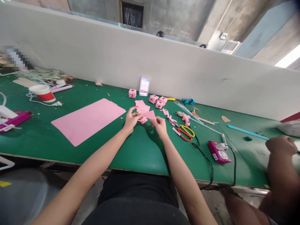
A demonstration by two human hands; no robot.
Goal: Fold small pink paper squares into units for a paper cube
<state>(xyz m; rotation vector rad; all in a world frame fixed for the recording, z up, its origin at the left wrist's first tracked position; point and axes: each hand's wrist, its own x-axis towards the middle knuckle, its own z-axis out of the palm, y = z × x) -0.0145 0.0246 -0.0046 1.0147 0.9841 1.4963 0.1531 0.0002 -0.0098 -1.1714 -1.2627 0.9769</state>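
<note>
A small pink paper piece (150, 115) is stretched between my two hands, above the green table. My left hand (131, 121) pinches its left end between thumb and fingers. The right end is in the closed fingers of my right hand (160, 127). Just behind my hands lies a loose pile of pink paper squares (142, 107), partly hidden by my left hand. Folded pink paper cubes (153, 99) with cut-out openings stand beyond the pile. To the right of my right hand are narrow pink scraps (171, 118) and scissors (187, 132) with red and yellow handles.
At left lies a large pink sheet (90, 121), with a paper cup (43, 93) behind it. Right of the scissors are a pink glue gun (185, 118), clear glue sticks and a magenta power strip (219, 152) with a black cord. Another person's hand (281, 145) is at far right.
</note>
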